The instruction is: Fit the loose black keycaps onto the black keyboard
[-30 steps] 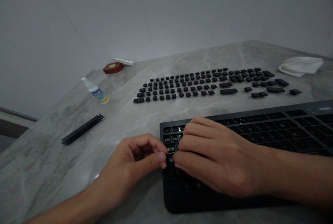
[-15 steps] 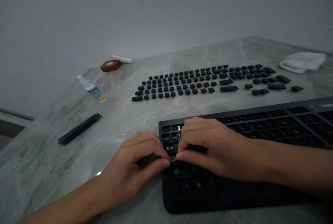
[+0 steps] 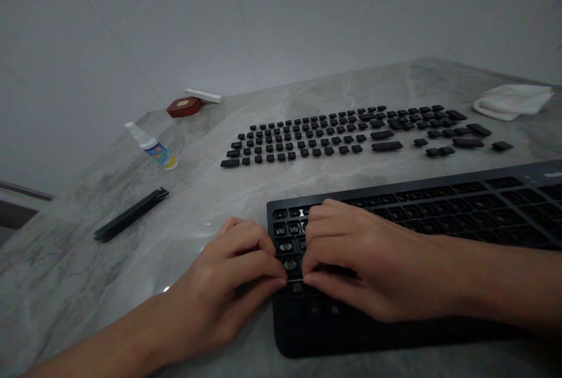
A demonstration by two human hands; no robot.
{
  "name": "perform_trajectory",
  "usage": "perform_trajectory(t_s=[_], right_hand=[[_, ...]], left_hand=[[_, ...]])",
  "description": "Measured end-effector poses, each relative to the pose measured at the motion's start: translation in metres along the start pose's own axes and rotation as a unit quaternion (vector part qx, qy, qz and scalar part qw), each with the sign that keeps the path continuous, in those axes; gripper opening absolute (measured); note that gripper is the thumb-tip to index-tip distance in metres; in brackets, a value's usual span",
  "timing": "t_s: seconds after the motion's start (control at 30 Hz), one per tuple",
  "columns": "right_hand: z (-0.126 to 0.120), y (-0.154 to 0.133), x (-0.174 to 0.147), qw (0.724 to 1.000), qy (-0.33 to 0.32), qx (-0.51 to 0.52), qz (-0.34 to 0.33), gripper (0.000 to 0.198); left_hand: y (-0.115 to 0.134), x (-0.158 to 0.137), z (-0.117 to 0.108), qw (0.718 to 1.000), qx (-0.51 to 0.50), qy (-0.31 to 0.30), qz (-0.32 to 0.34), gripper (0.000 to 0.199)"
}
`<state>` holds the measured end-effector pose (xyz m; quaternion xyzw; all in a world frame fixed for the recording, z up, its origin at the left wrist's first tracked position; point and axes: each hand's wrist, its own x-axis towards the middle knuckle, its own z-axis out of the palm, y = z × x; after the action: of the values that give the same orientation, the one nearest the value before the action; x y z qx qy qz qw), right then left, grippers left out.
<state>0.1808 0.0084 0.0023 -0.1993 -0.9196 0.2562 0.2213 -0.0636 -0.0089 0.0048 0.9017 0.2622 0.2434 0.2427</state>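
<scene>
A black keyboard [image 3: 395, 334] lies before me with most of its keycaps off, so the bare key sockets show. Over its left end, my left hand [image 3: 232, 284] is closed in a pinch. My right hand [image 3: 355, 255] rests above the same area, its thumb and finger pinched too. Between the two sets of fingertips runs a thin, pale, wire-like piece [image 3: 295, 280]; its ends are hidden in my fingers. A few keycaps sit in the row nearest me.
Loose black keycaps [image 3: 304, 153] lie in rows beyond the keyboard. To the left are a long black bar [image 3: 132, 214] and a white spray bottle [image 3: 153, 147]. Farther back sit a red-brown box [image 3: 184, 107] and a white strip [image 3: 204, 96]. A white cloth [image 3: 511, 102] lies at the right.
Both hands have shifted slightly toward me, from one key row to the edge of the one below it. The pale piece between the fingertips now looks like a thin line.
</scene>
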Motion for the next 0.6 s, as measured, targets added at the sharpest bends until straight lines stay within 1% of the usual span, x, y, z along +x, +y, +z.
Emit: perform_trajectory(t_s=[0.1,0.2,0.37,0.5,0.6], right_hand=[[0.0008,0.0004,0.0002,0.999,-0.002,-0.028,-0.033,0.019],[0.0015,0.0001,0.0008,0.997,-0.001,-0.056,-0.046,0.02],[0.0015,-0.0017,0.0,0.996,-0.007,-0.078,-0.041,0.021],[0.0002,-0.0031,-0.002,0.993,-0.003,-0.107,-0.053,0.021],[-0.0018,-0.0037,-0.0029,0.99,-0.006,-0.13,-0.061,0.022]], left_hand=[[-0.002,-0.0018,0.0005,0.999,0.024,0.002,0.029,0.016],[-0.0028,-0.0039,0.0011,0.998,0.039,0.007,0.044,0.016],[-0.0014,-0.0045,0.0022,0.999,0.034,0.012,0.034,0.017],[0.0003,-0.0022,0.0021,0.999,0.031,0.014,0.019,0.02],[0.0013,-0.0003,0.0016,0.999,0.037,0.013,0.021,0.02]])
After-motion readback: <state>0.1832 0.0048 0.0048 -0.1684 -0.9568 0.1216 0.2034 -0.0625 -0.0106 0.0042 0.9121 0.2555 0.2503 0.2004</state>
